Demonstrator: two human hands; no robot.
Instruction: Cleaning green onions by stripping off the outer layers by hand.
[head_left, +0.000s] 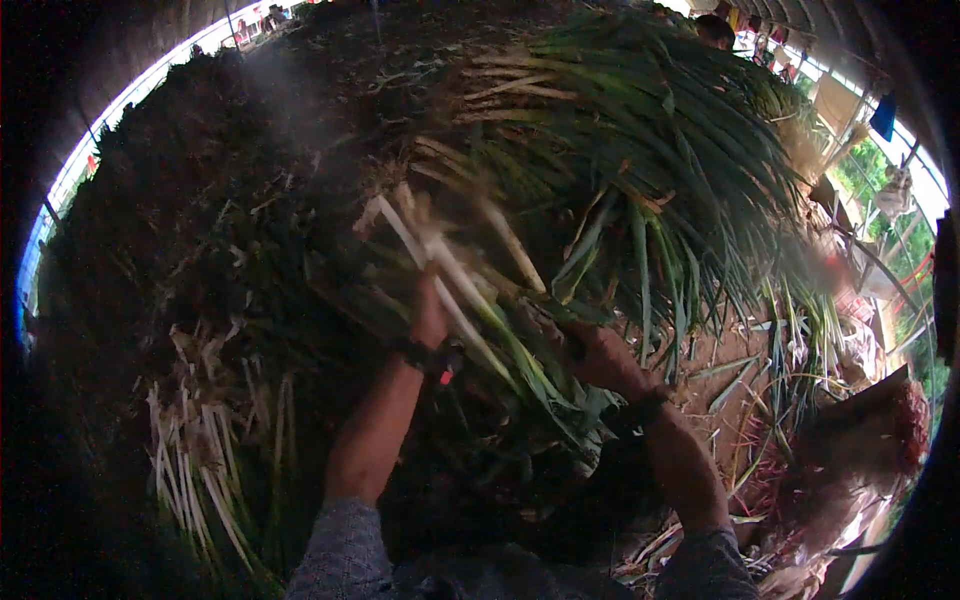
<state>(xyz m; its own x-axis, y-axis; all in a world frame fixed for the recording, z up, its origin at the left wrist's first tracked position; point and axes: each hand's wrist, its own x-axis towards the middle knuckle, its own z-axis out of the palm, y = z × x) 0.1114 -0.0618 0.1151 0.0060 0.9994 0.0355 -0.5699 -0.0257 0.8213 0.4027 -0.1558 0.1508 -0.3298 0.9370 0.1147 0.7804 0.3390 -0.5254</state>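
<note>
A few long green onions [462,275] slant across the middle, white shafts and roots up to the left, green leaves down to the right. My left hand [430,308] is closed around their white shafts; the stalks partly hide its fingers. Beside the leafy part, my right hand [598,355] is curled shut on green onion leaves, its fingertips partly hidden in shade. Just beyond my hands lies a big heap of green onions [650,130], roots toward the left and leaves fanning right. At lower left is a bunch of cleaned green onions [205,470] with white shafts.
Dark plant waste [250,150] is piled across the left and far side. Bare brown ground [705,380] shows at right, strewn with loose leaves. A bundle of reddish strings [840,460] lies at lower right. Another person's head [714,32] shows behind the heap.
</note>
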